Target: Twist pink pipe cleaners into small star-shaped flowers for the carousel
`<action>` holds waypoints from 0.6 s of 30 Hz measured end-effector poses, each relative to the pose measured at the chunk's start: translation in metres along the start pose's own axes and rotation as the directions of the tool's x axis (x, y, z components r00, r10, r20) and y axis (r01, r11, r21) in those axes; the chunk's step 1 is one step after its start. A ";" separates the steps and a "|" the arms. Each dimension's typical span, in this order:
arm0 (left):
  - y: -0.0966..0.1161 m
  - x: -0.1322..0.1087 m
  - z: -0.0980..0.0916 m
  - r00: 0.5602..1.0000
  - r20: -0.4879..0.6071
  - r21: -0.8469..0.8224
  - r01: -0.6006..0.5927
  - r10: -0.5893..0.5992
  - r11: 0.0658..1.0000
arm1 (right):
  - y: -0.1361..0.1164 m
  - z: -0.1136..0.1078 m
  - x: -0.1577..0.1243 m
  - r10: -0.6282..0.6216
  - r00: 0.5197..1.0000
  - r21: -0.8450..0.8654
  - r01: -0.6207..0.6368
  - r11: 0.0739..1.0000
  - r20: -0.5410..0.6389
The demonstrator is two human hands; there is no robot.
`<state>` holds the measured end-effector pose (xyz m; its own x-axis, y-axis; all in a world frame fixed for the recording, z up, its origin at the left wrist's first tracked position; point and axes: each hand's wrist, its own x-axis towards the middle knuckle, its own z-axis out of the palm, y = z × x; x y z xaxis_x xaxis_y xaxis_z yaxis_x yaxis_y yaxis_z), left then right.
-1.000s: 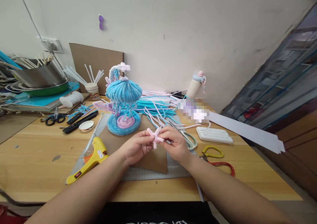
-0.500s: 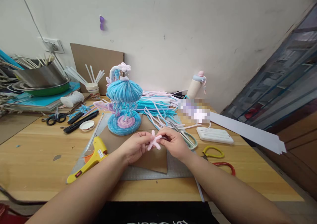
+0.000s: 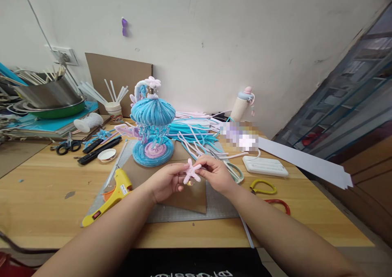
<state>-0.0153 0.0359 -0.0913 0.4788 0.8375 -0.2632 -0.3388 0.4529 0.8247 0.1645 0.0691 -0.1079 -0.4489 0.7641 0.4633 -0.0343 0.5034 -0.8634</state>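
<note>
Far left of the bench: black-handled scissors (image 3: 67,145), then a yellow glue gun (image 3: 110,196) lying on its side at the edge of the grey mat (image 3: 220,207), w/ a blue pipe-cleaner model (image 3: 152,124) standing behind it. Centre, over a brown card sheet (image 3: 190,196): left hand (image 3: 165,182) and right hand (image 3: 218,173) both pinch a small pink pipe-cleaner flower (image 3: 191,171), fingers closed narrow on it, held just above the card. Right of the hands: pale-handled scissors (image 3: 230,169), approx. touching the right hand, and a white flat box (image 3: 265,166) farther out.
</note>
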 end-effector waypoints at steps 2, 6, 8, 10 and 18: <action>-0.001 0.001 0.000 0.999 -0.007 0.059 -0.041 0.042 0.997 | -0.001 0.000 0.000 0.018 1.000 0.016 -0.018 1.000 0.001; -0.004 0.003 0.000 0.983 -0.076 0.133 -0.155 0.166 0.979 | -0.001 0.002 -0.001 0.085 0.996 0.095 -0.088 0.992 0.035; -0.005 0.004 0.000 0.980 -0.071 0.134 -0.174 0.184 0.976 | 0.000 0.003 -0.002 0.085 0.996 0.137 -0.089 0.987 0.036; -0.006 0.004 0.000 0.983 -0.042 0.127 -0.173 0.180 0.977 | 0.000 0.004 -0.002 0.079 0.997 0.167 -0.081 0.983 0.018; -0.007 0.004 0.000 0.952 -0.104 0.260 -0.252 0.287 0.932 | -0.004 0.007 -0.002 0.220 0.976 0.295 -0.206 0.933 -0.011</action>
<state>-0.0105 0.0360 -0.0981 0.2743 0.9593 -0.0666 -0.2255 0.1315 0.9653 0.1595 0.0630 -0.1071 -0.4353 0.8605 0.2647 -0.2030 0.1926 -0.9600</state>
